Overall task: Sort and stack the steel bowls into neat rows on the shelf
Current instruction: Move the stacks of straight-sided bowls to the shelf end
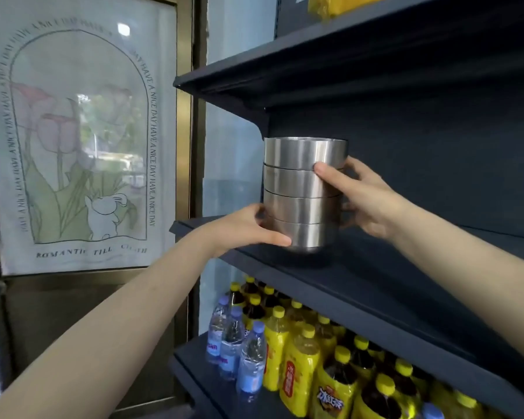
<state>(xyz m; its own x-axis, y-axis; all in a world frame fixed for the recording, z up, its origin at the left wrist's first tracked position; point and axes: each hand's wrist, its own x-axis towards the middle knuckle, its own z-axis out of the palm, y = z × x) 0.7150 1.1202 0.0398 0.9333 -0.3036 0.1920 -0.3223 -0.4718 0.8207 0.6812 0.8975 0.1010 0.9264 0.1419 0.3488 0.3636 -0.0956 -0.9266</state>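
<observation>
A stack of several brushed steel bowls (301, 192) stands upright near the left front corner of the dark blue middle shelf (375, 285). My left hand (248, 229) holds the stack low on its left side, with the thumb along the bottom bowl. My right hand (357, 196) holds it from the right, its thumb pressed on the second bowl from the top and its fingers hidden behind the stack. The bottom bowl looks to be touching the shelf board or just above it.
The shelf above (345, 65) overhangs the stack closely and carries a yellow package (333, 6). The lower shelf holds water bottles (239, 349) and several yellow-capped drink bottles (330, 367). A printed cloth (73, 137) hangs on the door at left.
</observation>
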